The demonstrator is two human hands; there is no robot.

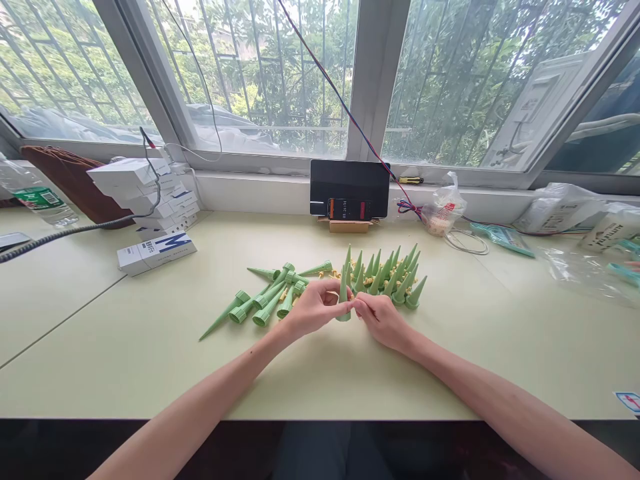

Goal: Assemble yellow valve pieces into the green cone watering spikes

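My left hand [313, 308] and my right hand [381, 318] meet at the middle of the pale green table [150, 353], fingers pinched round one upright green plastic cone spike [343, 293]. Just behind it stand several more green cones [387, 275], points up, packed in a cluster. To the left lies a loose heap of the same green spikes [265, 299] on their sides, one long spike [223, 317] pointing toward the front left.
A dark tablet on a stand [349, 189] with a phone [349, 209] leans against the window sill behind. White boxes [145, 190] are stacked at left, one flat box [156, 252] nearer. A water bottle [35, 197], a knotted plastic bag [444, 212] and packets [570, 210] lie around.
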